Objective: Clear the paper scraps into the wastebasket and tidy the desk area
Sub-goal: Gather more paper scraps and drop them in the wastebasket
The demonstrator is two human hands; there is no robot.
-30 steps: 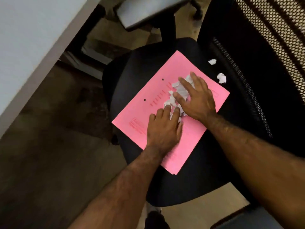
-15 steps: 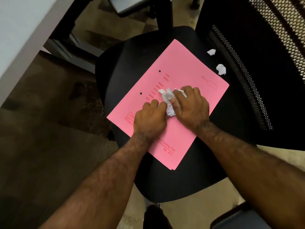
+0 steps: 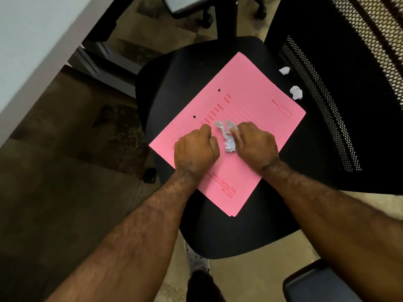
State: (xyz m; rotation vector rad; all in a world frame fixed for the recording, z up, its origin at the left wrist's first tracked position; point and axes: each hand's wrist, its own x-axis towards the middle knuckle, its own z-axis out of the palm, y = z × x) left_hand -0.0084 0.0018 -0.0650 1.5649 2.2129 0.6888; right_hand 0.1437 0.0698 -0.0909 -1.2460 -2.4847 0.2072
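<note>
A pink file folder (image 3: 250, 101) lies on the black seat of an office chair (image 3: 174, 79). A bunch of white paper scraps (image 3: 227, 136) sits on the folder between my hands. My right hand (image 3: 255, 147) curls around the scraps, fingers closed on them. My left hand (image 3: 196, 149) rests as a fist on the folder just left of the scraps; whether it holds any paper is hidden. Two more white scraps lie on the seat beside the folder's far edge, one (image 3: 284, 70) farther and one (image 3: 296, 92) nearer.
The chair's black mesh backrest (image 3: 327, 105) rises at the right. A white desk edge (image 3: 32, 51) runs along the upper left, with dark frame parts under it. A grey chair armrest (image 3: 309, 284) is at the lower right. My shoe (image 3: 196, 258) stands on the floor below the seat.
My hands, flat on spread scraps a second ago, have drawn in and curled, gathering the scraps into one bunch. The left hand has pulled slightly apart from the right.
</note>
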